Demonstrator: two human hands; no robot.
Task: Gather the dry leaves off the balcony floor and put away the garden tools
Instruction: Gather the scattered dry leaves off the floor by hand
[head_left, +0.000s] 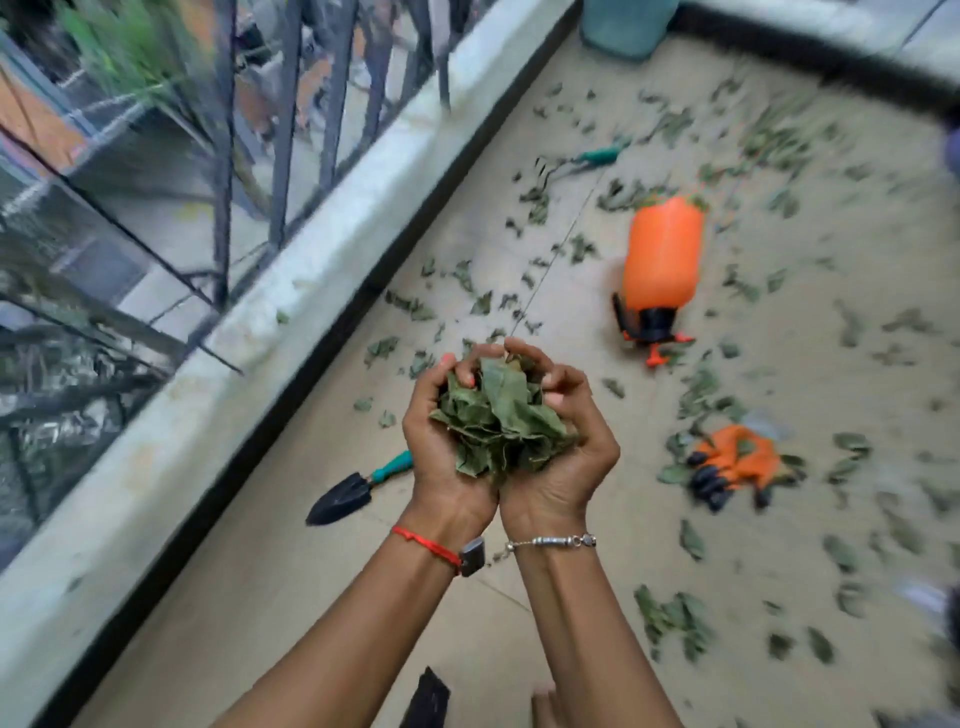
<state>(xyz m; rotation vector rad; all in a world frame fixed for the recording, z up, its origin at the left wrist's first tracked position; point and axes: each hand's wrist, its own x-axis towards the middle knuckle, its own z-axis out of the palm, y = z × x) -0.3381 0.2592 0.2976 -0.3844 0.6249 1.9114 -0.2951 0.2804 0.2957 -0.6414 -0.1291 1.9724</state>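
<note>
GRIP: leaf bundle (498, 415) is cupped between left hand (441, 441) and right hand (563, 452), both curled over it | WHERE: held above the floor (311, 597) | AHEAD: teal container (628, 23) is seen far forward, slightly right, likely the drop point | REMAINING: loose leaves (670, 618) are strewn mostly rightward, nearer the right hand

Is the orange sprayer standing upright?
No, the sprayer lies on its side on the floor, its black pump end pointing toward the person.
</note>
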